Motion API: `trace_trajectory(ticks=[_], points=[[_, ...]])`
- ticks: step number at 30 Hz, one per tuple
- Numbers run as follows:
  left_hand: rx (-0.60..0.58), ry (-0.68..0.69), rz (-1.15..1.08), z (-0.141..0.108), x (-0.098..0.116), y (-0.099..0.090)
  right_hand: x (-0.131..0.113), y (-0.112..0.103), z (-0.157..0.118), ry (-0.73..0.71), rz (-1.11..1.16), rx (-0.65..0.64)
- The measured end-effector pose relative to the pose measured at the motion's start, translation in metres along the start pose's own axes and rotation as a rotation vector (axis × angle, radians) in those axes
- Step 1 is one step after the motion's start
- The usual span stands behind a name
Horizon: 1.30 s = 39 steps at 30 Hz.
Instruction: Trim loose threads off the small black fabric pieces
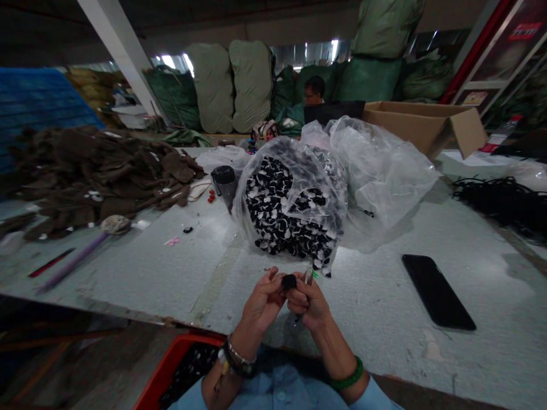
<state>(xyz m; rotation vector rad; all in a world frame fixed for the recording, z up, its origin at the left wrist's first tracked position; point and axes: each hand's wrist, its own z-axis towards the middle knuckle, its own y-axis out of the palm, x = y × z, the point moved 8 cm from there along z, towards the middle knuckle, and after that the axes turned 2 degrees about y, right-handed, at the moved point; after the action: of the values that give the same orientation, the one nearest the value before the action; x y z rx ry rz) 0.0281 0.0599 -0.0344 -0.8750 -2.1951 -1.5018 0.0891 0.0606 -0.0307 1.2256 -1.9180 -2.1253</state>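
Observation:
My left hand (pixel 262 300) and my right hand (pixel 310 302) are held together above the table's near edge. A small round black piece (pixel 289 281), possibly a fuzzy pompom, is pinched in my left fingers, and my right fingers touch it. My right hand also grips a slim pointed tool (pixel 306 282), partly hidden by my fingers. Its exact kind is hard to tell. Just beyond my hands lies a clear plastic bag (pixel 290 205) stuffed with many small black-and-white pieces.
An orange crate (pixel 179 364) of dark pieces sits below my left arm. A black phone (pixel 438 291) lies on the grey table (pixel 149 267) to the right. Brown fabric pieces (pixel 94 176), black cords (pixel 504 205), a cardboard box (pixel 427 128), and a seated person (pixel 314 91) lie beyond.

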Motion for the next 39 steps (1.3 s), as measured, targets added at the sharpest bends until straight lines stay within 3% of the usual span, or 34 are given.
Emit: trace_trajectory(ticks=[6,12,20,26,31,35,39], points=[[-0.187,0.059,0.252,-0.009,0.012,0.012,-0.006,-0.002,-0.003,-0.058,-0.179,0.099],[-0.138,0.005,0.322,-0.007,0.014,0.004,-0.019,-0.008,-0.006,-0.165,-0.333,0.219],[-0.179,-0.101,0.283,-0.003,-0.005,-0.007,0.003,0.005,-0.014,0.053,-0.099,-0.007],[-0.21,-0.005,0.478,-0.011,0.007,0.007,-0.011,-0.001,-0.017,0.014,-0.351,0.078],[-0.214,0.005,0.474,-0.012,0.007,0.007,-0.02,-0.004,-0.015,-0.018,-0.535,0.135],[-0.236,-0.005,0.468,-0.014,0.006,0.005,-0.019,-0.005,-0.015,-0.016,-0.587,0.147],[-0.212,0.09,0.56,-0.015,0.016,0.005,-0.019,-0.006,-0.014,-0.011,-0.607,0.167]])
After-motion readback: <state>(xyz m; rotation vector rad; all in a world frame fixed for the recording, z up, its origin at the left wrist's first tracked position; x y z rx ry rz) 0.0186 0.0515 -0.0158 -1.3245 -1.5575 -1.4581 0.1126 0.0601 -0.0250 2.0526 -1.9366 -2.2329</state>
